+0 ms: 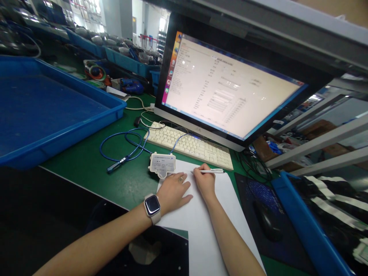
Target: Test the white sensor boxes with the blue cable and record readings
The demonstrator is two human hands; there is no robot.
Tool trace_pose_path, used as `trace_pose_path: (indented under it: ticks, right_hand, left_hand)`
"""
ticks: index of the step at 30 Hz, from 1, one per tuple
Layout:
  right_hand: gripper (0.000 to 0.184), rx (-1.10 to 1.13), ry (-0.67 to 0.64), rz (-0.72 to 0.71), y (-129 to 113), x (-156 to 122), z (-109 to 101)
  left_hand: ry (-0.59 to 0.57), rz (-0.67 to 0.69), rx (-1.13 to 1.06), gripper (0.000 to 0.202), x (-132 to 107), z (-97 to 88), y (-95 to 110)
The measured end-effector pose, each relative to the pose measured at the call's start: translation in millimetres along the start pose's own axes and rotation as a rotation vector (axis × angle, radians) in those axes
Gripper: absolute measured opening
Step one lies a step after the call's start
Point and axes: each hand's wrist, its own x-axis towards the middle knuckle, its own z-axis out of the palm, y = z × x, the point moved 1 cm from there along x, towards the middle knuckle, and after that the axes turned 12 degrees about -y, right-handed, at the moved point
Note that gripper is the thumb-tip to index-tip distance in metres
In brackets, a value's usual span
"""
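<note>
White paper (222, 214) lies on the green table and hangs over its front edge. My right hand (204, 182) pinches a white pen (216, 171), its tip at the upper part of the sheet. Flat on the paper to the left rests my left hand (174, 192), fingers spread, with a watch (152, 206) on the wrist. Just beyond its fingertips sits a small pale box (162, 164) with printed labels, at the paper's upper left corner. A blue cable (116, 134) with a metal-ended plug (117, 165) lies coiled left of the box.
A cream keyboard (189, 145) stands behind the paper, below a large lit monitor (230, 84). A big blue tray (57, 92) fills the left. On the right are a black mouse (267, 220) on a mouse pad (266, 193) and a blue bin (304, 218) holding dark items.
</note>
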Motion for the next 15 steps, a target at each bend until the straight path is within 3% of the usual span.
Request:
trace_pose_path:
  ticks: [15]
  right_hand:
    - [0.018, 0.040, 0.023, 0.023, -2.5, -0.1, -0.8]
  left_hand:
    - [0.009, 0.014, -0.013, 0.028, -0.4, -0.8, 0.3]
